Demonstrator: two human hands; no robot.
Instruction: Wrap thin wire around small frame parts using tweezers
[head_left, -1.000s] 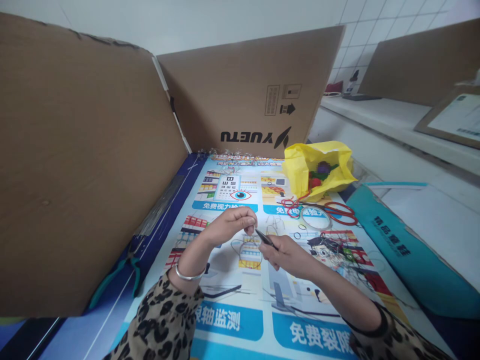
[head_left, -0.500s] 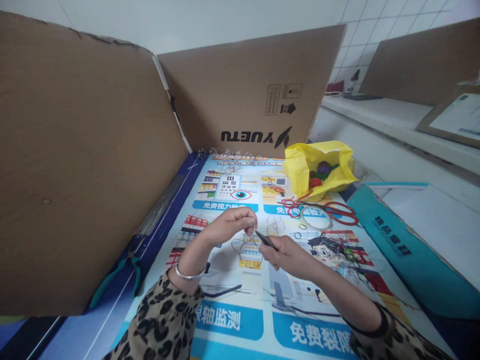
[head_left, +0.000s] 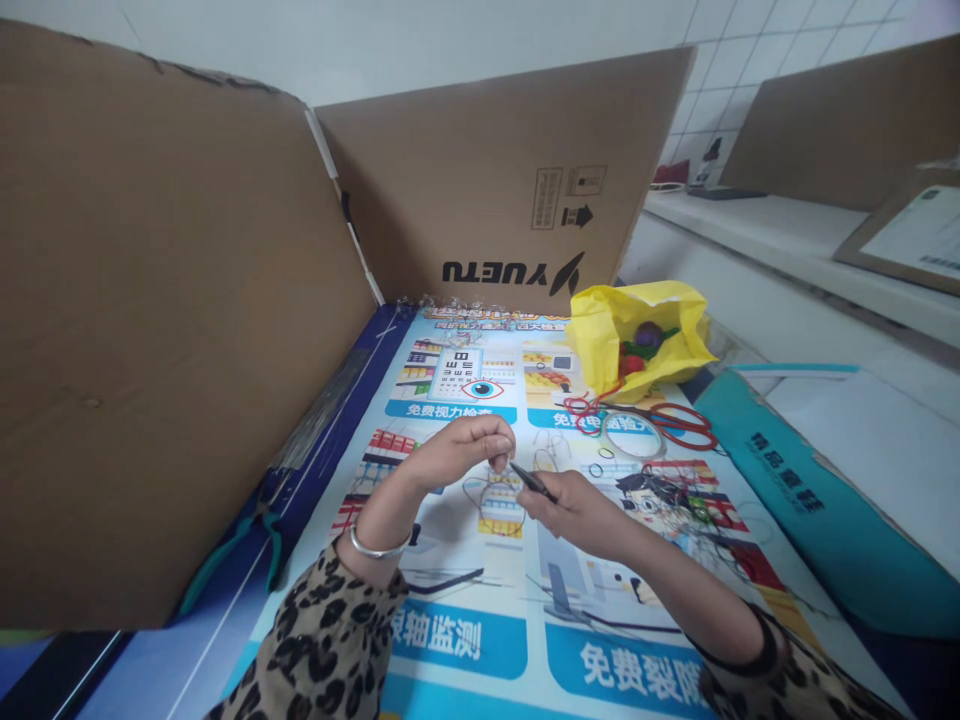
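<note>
Above the printed sheet (head_left: 442,500), my left hand (head_left: 472,447) is pinched shut on a thin wire. Only a tiny end of it shows at the fingertips. My right hand (head_left: 566,505) is wrapped around a slim dark pointed tool (head_left: 534,483); the grip hides whether it is tweezers or small pliers. The tool's tip meets the wire just below my left fingertips. Below and between both hands is a thin wire loop (head_left: 501,505); I cannot tell whether it joins the held wire.
Teal-handled pliers (head_left: 271,545) lie left beside straight wires (head_left: 319,410). At right are red-handled scissors (head_left: 686,428), a tape roll (head_left: 632,436), a yellow bag (head_left: 600,330) with yarn, and a teal box (head_left: 810,490). Cardboard panels (head_left: 480,190) stand left and behind.
</note>
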